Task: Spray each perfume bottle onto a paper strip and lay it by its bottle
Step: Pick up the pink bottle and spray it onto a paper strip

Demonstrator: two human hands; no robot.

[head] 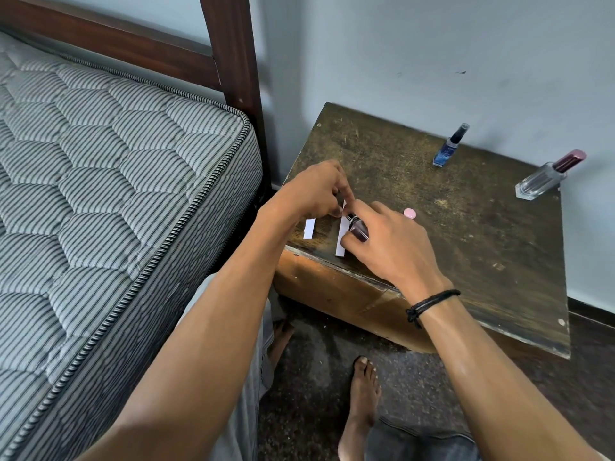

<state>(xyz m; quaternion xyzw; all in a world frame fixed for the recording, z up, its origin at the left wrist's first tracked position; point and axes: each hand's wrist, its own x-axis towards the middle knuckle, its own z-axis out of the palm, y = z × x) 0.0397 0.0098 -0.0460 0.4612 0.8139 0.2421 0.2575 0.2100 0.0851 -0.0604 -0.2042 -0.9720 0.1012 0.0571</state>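
Note:
My right hand [386, 241] grips a small dark plum perfume bottle [358, 228], its silver nozzle end pointing up and left with my forefinger on top. My left hand [319, 191] pinches the top of a white paper strip [341, 239] that hangs right beside the nozzle, over the table's near-left corner. A second white strip [309, 228] lies flat at the table's left edge. A pink cap [410, 213] rests on the table just behind my right hand. A blue bottle [449, 146] and a clear bottle with a maroon cap [549, 174] stand at the back by the wall.
The worn dark wooden table [482, 244] stands against a pale wall. A striped mattress [116, 194] on a dark wooden bed frame [233, 61] lies close on the left. My bare feet [362, 404] are on the speckled floor below the table's front edge.

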